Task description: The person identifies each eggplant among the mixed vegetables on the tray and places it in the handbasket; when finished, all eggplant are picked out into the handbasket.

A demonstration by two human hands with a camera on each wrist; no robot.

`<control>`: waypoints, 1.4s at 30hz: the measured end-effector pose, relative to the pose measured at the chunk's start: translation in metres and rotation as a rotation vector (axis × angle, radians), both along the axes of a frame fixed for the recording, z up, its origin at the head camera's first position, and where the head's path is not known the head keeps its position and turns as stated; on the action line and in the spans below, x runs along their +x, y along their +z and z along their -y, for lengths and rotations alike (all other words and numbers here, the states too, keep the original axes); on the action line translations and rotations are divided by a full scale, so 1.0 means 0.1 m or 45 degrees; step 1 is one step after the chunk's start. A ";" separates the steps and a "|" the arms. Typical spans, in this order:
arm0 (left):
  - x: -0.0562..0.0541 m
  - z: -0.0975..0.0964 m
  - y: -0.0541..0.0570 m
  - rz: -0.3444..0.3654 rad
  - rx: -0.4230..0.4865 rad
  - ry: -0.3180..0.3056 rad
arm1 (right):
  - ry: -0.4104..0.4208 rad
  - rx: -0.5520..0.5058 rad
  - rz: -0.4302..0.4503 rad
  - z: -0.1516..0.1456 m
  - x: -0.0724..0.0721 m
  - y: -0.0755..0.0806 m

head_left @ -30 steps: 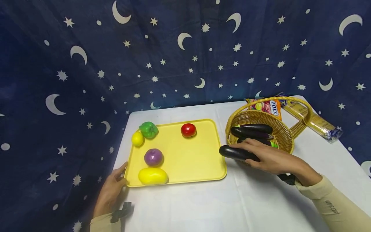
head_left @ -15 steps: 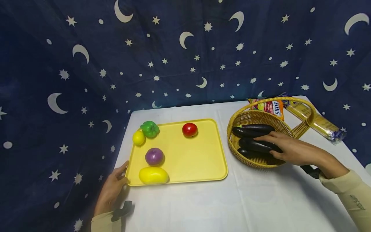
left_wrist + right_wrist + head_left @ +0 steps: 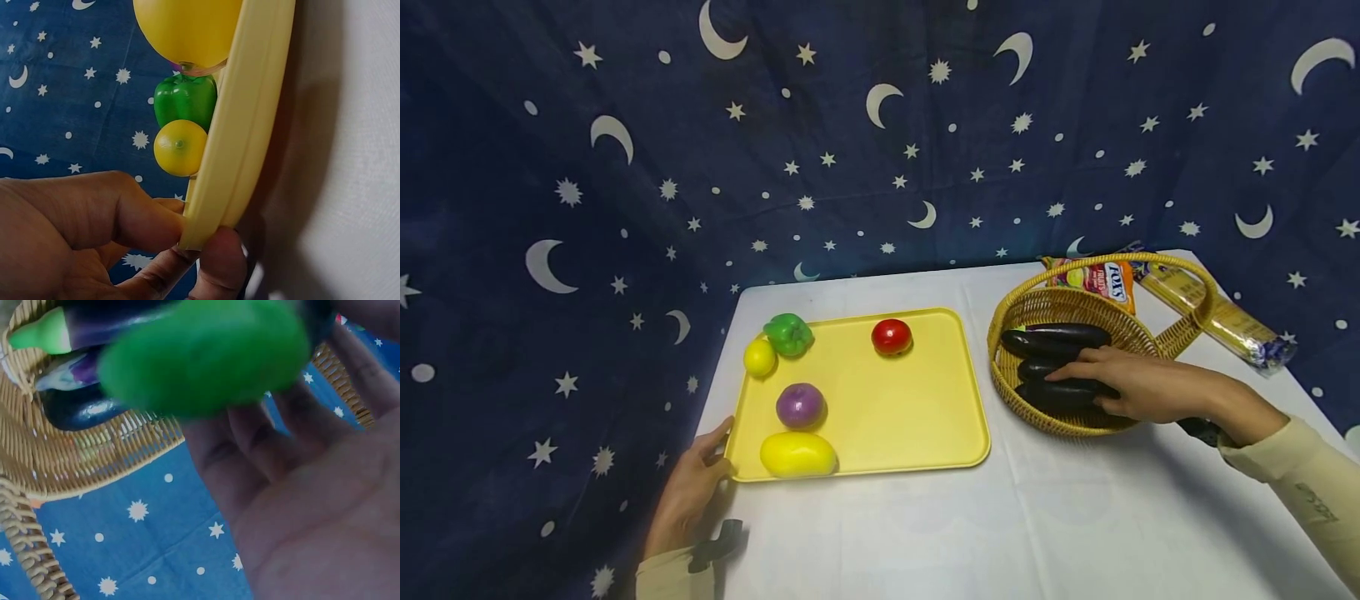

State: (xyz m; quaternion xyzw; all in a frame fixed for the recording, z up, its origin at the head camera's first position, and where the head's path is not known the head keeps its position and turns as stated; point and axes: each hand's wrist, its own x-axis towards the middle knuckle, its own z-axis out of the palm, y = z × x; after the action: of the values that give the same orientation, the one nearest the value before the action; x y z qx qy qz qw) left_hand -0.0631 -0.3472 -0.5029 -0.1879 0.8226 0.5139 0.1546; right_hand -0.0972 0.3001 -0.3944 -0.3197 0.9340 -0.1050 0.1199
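Observation:
My left hand pinches the near left corner of a yellow tray; in the left wrist view thumb and fingers clasp its edge. On the tray lie a yellow mango, a purple round fruit and a red tomato. A green bell pepper and a lemon sit at its far left corner. Inside the wicker basket, my right hand grips an eggplant near the front wall. Its blurred green cap fills the right wrist view. Other eggplants lie behind it.
The basket's tall handle arches over its right side. Behind it lie a Fox's candy bag and a long yellow packet. A dark blue star-and-moon cloth hangs behind the white table.
My right hand has carried the eggplant from over the basket's left rim rightward into the basket, then down toward its front. My left hand has stayed on the tray corner.

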 end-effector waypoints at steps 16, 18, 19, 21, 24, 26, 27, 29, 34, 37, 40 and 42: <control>-0.01 0.00 -0.03 -0.014 0.012 -0.004 | 0.063 0.131 0.135 0.01 -0.10 0.06; -0.01 -0.01 -0.04 -0.015 0.005 0.000 | 0.040 0.145 0.182 0.02 -0.11 0.06; -0.01 -0.01 -0.04 -0.013 0.000 0.000 | 0.040 0.147 0.197 0.02 -0.11 0.06; 0.00 -0.01 -0.04 -0.014 -0.005 -0.003 | 0.044 0.148 0.201 0.02 -0.12 0.07; 0.00 -0.01 -0.04 -0.018 -0.006 -0.009 | 0.064 0.144 0.148 0.01 -0.13 0.09; 0.00 -0.01 -0.04 -0.015 -0.001 -0.005 | 0.060 0.148 0.115 0.01 -0.14 0.12; 0.00 -0.01 -0.04 -0.013 0.002 -0.002 | 0.057 0.151 0.099 0.01 -0.15 0.13; 0.00 -0.01 -0.05 -0.013 0.002 0.002 | 0.044 0.156 0.069 0.01 -0.17 0.16; 0.00 -0.02 -0.04 -0.010 -0.008 0.019 | 0.007 0.151 -0.025 0.05 -0.23 0.18; -0.01 -0.02 -0.03 -0.004 -0.018 0.022 | -0.009 0.142 -0.056 0.08 -0.24 0.16; -0.02 -0.02 -0.02 0.009 -0.018 0.024 | -0.007 0.119 -0.076 0.09 -0.26 0.12; -0.02 -0.02 -0.02 0.015 -0.010 0.027 | -0.007 0.092 -0.085 0.10 -0.27 0.09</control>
State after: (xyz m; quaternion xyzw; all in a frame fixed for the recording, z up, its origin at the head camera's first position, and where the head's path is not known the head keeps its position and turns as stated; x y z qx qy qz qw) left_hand -0.0649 -0.3457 -0.5051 -0.2002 0.8216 0.5112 0.1535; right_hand -0.1240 0.2901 -0.3852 -0.3160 0.9415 -0.0610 0.1000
